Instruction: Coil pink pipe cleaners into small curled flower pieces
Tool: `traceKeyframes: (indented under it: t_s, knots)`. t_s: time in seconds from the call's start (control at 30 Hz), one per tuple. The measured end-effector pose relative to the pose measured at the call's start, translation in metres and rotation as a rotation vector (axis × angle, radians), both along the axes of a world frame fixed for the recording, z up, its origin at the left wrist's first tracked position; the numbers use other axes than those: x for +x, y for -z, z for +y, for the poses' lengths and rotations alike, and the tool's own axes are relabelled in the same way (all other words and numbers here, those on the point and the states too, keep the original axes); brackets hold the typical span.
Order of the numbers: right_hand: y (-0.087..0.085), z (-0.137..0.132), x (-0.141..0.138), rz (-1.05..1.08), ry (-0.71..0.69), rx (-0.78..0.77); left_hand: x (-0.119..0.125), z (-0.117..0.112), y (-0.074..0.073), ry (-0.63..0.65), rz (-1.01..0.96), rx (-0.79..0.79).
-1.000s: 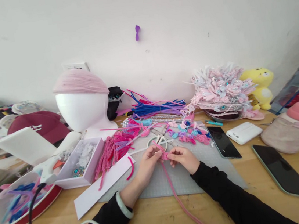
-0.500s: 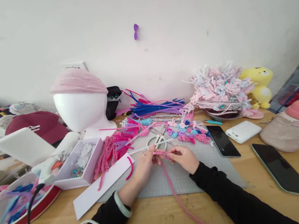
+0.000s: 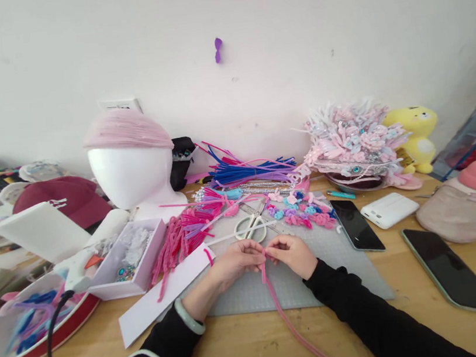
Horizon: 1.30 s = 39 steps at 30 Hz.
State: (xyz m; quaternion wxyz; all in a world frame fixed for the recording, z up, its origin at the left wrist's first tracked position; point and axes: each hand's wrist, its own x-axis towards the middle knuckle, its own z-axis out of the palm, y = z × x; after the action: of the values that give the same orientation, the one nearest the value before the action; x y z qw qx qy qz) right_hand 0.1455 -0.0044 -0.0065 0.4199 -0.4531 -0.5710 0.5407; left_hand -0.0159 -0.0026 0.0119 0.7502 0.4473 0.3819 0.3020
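Note:
My left hand and my right hand meet over a grey cutting mat, fingertips pinched together on the top end of a long pink pipe cleaner. The pipe cleaner trails from the fingers toward me across the mat and the wooden table. Both sleeves are black, and a pale green bangle sits on my left wrist. White-handled scissors lie just beyond the hands. A row of small pink, purple and blue pipe-cleaner flowers lies behind my right hand.
A white mannequin head with a pink cap stands at the back left. Beside it are a lilac box, bundles of pink and blue pipe cleaners, a floral headpiece, two phones, a power bank and a white card.
Both hands have drawn slightly nearer to me and closer together. The small pink curl seen between the fingers earlier is now hidden inside the pinch.

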Motion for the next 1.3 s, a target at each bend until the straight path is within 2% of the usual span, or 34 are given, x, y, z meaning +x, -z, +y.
traceKeyframes:
  t_s: [0.2,0.3,0.47,0.57,0.7,0.97,1.1,1.2,1.3]
  knots:
    - [0.0,-0.003,-0.002,-0.031,-0.009,0.004,-0.005,0.003,0.003,0.147,0.166,0.059]
    - [0.0,-0.002,-0.001,-0.013,0.024,0.022,-0.006,0.003,0.005,0.16,0.198,0.08]
    - [-0.001,0.0,0.0,0.021,0.08,0.055,-0.001,-0.002,0.003,0.037,0.028,-0.014]
    - [-0.003,-0.001,0.0,0.041,0.122,0.073,0.004,-0.006,0.0,-0.079,-0.118,-0.076]
    - [-0.004,-0.002,-0.001,0.056,0.15,0.078,0.01,-0.011,0.0,-0.186,-0.247,-0.102]
    - [-0.003,0.0,-0.001,0.125,0.114,0.001,0.02,-0.017,0.002,-0.331,-0.241,-0.033]
    - [-0.004,0.001,0.0,0.145,0.105,-0.026,0.02,-0.017,0.003,-0.289,-0.231,-0.047]
    - [-0.004,0.0,0.0,0.167,0.087,-0.05,0.019,-0.015,0.004,-0.207,-0.145,0.066]
    - [-0.002,0.001,-0.001,0.202,0.066,-0.094,0.016,-0.012,0.003,-0.169,0.089,0.373]
